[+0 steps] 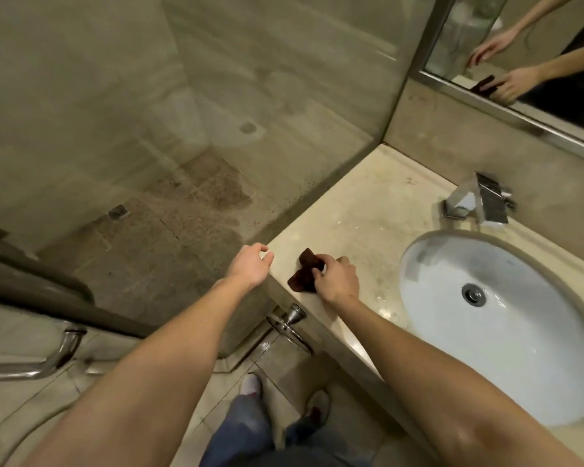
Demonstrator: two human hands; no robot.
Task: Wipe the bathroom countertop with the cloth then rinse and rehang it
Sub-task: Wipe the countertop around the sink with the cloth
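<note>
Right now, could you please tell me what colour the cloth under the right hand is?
The cloth is dark reddish-brown, plain, seen best in the head view.

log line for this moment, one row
phase: wiping | right hand: holding dark cloth on countertop near left corner | left hand: empty, at counter edge | sink: dry-looking, faucet off

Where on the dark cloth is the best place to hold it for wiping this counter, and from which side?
Probably from above, over its bunched middle, as the right hand does now. The dark cloth lies crumpled on the countertop near the front left corner, with loose flaps sticking out toward the left hand. Pressing down on the middle should keep those flaps trailing rather than folding under.
</note>
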